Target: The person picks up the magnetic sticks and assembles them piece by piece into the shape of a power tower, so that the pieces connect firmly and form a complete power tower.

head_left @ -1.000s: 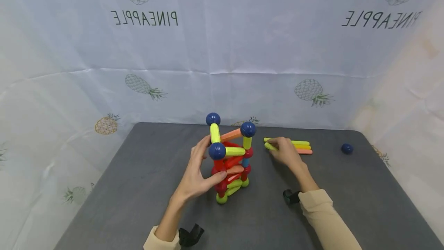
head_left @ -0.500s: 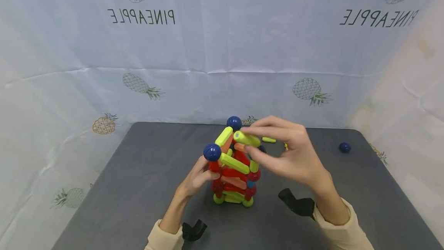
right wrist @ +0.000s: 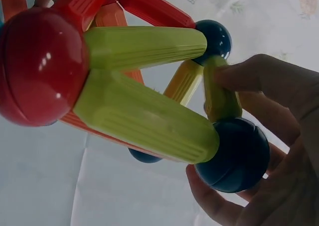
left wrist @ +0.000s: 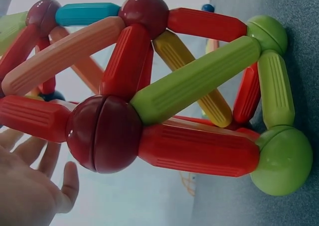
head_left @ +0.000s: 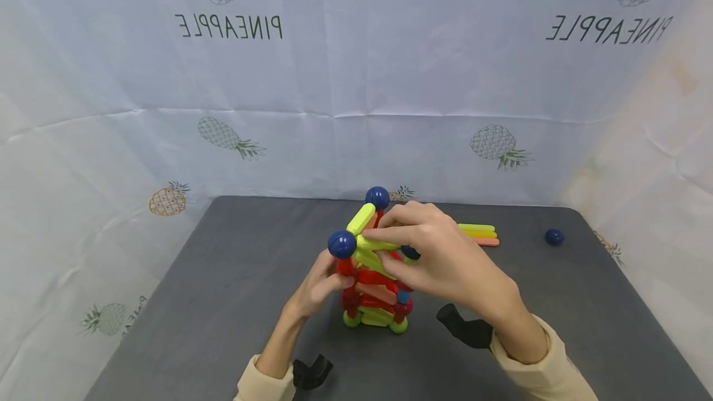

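A tower [head_left: 375, 294] of magnetic rods and balls stands on the table, light green balls at its base and dark blue balls at the top. At its left side my left hand [head_left: 313, 293] steadies it, thumb across a red rod and fingers behind. In the left wrist view the fingers [left wrist: 50, 159] pass behind a red rod. My right hand [head_left: 453, 258] pinches a yellow-green magnetic rod [right wrist: 223, 94] at the top. The right wrist view shows this rod between two dark blue balls, its lower end against the nearer blue ball [right wrist: 234, 154]. The right hand partly covers the tower's upper right.
Several loose rods [head_left: 476, 234] lie side by side behind the right hand. Farther right, a dark blue ball [head_left: 554, 237] rests on the grey table [head_left: 234, 277]. A white cloth [head_left: 356, 79] with pineapple prints hangs behind the table.
The right hand picked up a yellow-green rod from the table and brought it left to the tower's top, lowering it between blue balls. The tower turned under the left hand, then stayed.
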